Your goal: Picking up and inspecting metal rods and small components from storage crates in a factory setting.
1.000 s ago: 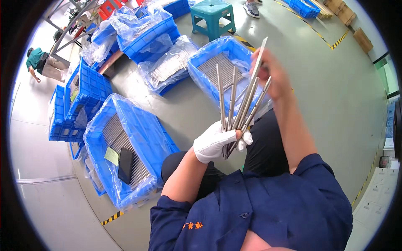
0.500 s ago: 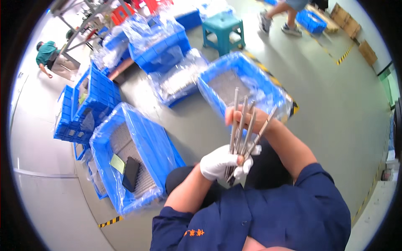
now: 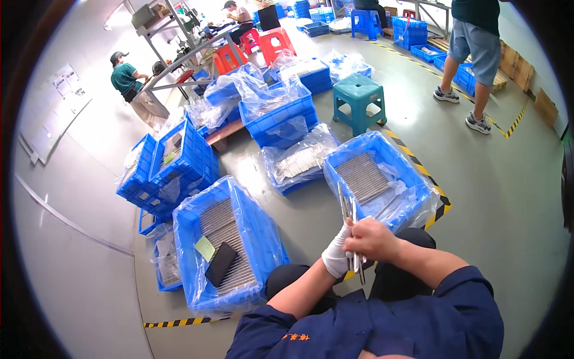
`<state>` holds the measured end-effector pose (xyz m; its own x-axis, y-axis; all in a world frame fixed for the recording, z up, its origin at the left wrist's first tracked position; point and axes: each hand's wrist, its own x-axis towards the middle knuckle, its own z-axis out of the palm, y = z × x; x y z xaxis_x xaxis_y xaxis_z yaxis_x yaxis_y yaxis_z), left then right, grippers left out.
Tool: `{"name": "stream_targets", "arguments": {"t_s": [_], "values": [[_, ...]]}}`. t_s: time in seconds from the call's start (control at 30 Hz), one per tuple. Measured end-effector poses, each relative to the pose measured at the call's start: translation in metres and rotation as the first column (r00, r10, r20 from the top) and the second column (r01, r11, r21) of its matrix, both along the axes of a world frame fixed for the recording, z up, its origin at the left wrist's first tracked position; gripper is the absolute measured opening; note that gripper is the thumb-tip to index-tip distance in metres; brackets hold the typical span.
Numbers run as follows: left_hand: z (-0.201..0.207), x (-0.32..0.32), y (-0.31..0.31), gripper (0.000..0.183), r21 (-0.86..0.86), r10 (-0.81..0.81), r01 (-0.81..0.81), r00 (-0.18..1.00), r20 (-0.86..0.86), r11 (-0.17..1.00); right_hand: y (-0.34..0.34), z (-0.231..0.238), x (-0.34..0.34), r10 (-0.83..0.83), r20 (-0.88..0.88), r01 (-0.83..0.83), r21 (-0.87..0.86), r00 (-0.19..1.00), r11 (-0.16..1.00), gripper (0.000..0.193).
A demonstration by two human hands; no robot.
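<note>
A small bunch of slender metal rods (image 3: 345, 206) stands tilted in front of my body, top ends pointing away from me. My left hand (image 3: 336, 256), in a white glove, is wrapped round the bunch. My right hand (image 3: 373, 239) is bare and closed on the same rods, right beside the left one. Lower rod ends stick out below both hands. Just beyond them lies a blue crate (image 3: 412, 220) lined with clear plastic, with a layer of similar rods (image 3: 362, 178) inside.
Left of my knees stands another lined blue crate (image 3: 272, 239) of rods, with a black phone-like slab (image 3: 222, 264) and a green slip (image 3: 205, 248) on top. Stacked crates (image 3: 200, 158), a green stool (image 3: 359, 102) and yellow-black floor tape (image 3: 179, 322) surround me. A person (image 3: 475, 48) stands at the far right.
The view has tilted up toward the room. My right hand has come down from the rods' upper part to beside my left hand, and the fanned rods are now bunched closer together.
</note>
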<state>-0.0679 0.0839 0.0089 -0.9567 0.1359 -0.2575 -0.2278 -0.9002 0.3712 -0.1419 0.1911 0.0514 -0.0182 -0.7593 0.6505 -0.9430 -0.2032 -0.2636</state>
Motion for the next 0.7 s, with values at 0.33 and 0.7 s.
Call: {"name": "stream_targets", "arguments": {"t_s": [0.33,0.7], "values": [[0.002,0.021,-0.019,0.011,0.132,0.129,-0.122,0.991,-0.043,0.984,0.073,0.009,0.035,-0.021,0.436,-0.141,0.337,0.9,0.931,0.052],[0.033,0.059,0.052,0.027,-0.262,-0.502,0.492,0.864,0.032,0.83,-0.015,0.026,-0.043,-0.253,0.967,-0.778,0.183,0.032,0.601,0.041]]}}
